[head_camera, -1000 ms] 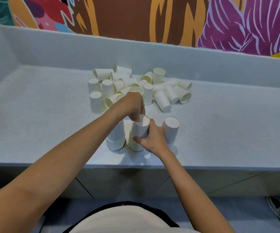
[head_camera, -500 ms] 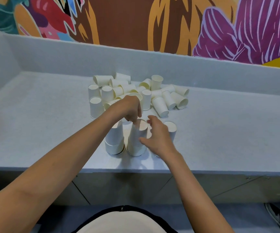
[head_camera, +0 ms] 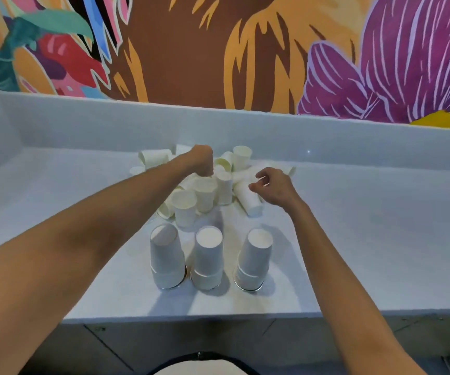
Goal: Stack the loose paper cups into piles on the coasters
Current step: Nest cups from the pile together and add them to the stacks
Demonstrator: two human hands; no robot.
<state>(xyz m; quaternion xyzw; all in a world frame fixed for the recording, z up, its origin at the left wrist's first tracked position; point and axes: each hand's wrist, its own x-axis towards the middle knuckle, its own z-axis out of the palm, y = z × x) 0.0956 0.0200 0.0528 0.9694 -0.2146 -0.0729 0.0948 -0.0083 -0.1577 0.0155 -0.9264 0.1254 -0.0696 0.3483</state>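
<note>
Three piles of upturned white paper cups stand in a row near the counter's front edge: a left pile [head_camera: 167,261], a middle pile [head_camera: 208,255] and a right pile [head_camera: 253,258]. Only thin rims of the coasters [head_camera: 248,289] show under them. Behind them lies a heap of loose cups [head_camera: 184,209], some upright, some on their sides. My left hand [head_camera: 203,161] reaches into the heap with its fingers curled downward and hidden, right above an upturned cup [head_camera: 204,193]. My right hand [head_camera: 272,185] hovers over a cup lying on its side [head_camera: 248,201], fingers loosely curled and holding nothing.
The grey counter [head_camera: 367,239] has a raised back wall [head_camera: 326,136] under a painted mural, and a side wall at the left. The counter's front edge [head_camera: 245,313] runs just in front of the piles.
Both hands have left the middle pile and moved back to the loose heap. The cup the right hand held now sits on the middle pile. The camera has tilted up.
</note>
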